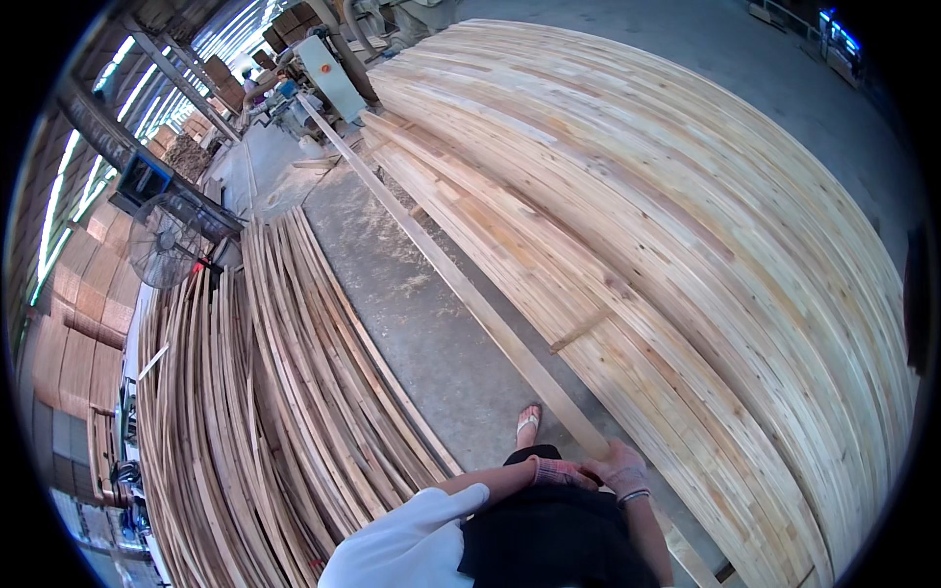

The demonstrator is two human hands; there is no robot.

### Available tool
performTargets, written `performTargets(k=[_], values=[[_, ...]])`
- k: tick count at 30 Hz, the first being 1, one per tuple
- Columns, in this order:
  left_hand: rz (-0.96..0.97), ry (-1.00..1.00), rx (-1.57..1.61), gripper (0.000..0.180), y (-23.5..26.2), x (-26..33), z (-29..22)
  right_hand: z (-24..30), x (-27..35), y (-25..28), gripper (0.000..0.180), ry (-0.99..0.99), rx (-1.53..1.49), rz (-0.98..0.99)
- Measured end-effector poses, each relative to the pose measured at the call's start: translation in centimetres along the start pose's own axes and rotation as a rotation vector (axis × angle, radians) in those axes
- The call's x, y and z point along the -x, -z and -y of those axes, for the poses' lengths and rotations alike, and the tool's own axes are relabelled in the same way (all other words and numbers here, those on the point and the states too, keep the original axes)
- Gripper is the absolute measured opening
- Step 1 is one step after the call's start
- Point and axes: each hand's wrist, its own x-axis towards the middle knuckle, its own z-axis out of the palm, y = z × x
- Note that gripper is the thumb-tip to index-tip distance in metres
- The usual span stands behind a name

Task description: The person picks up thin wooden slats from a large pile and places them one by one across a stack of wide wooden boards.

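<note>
A long, narrow wooden board (pixel 529 365) runs slantwise from the machine at the far left down past my body. My right hand (pixel 623 470), in a pale work glove, is wrapped round it close to my lap. Beside it, my left hand (pixel 564 472) wears a pinkish knit glove. Its fingers are curled near the board's edge; whatever they grip is hidden. Behind my hands the board continues toward the lower right, partly covered by my right forearm.
A wide stack of pale jointed boards (pixel 647 196) fills the right side. Dark, bowed wooden strips (pixel 294 333) lie in a pile at left. A machine cabinet (pixel 331 80) stands far off, with a fan (pixel 167 240) nearer. Sawdust covers part of the floor (pixel 392 323).
</note>
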Motion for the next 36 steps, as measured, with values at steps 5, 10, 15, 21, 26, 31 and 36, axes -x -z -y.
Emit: performTargets(k=[5, 10, 15, 21, 26, 31, 36], values=[[0.061, -0.225, 0.75, 0.057, 10.1, -4.6, 6.3, 4.9, 1.0, 2.5, 0.057, 0.402, -0.359, -0.1], [-0.244, -0.189, 0.344, 0.05, 3.1, 3.9, -4.8, -5.1, 3.6, 2.5, 0.045, 0.126, -0.341, -0.16], [-0.399, -0.398, 0.292, 0.039, 6.0, 9.9, -12.9, -20.9, 14.4, 3.8, 0.056, -0.503, 0.093, -0.01], [-0.86, -0.707, 0.328, 0.036, 9.3, 16.5, -23.7, -19.2, 22.2, 7.4, 0.065, -0.567, -0.138, -0.133], [-0.992, -0.847, 0.319, 0.034, 16.1, 20.2, -33.1, -8.4, 16.8, 7.2, 0.046, -0.335, -0.371, -0.251], [-0.97, -0.814, 0.317, 0.035, 24.6, 24.3, -40.1, -0.6, 6.6, 6.1, 0.053, -0.385, -0.238, -0.554], [-0.512, -0.812, 0.261, 0.048, 25.0, 23.0, -37.6, 5.7, 0.6, 4.5, 0.055, -0.382, -0.205, -0.434]])
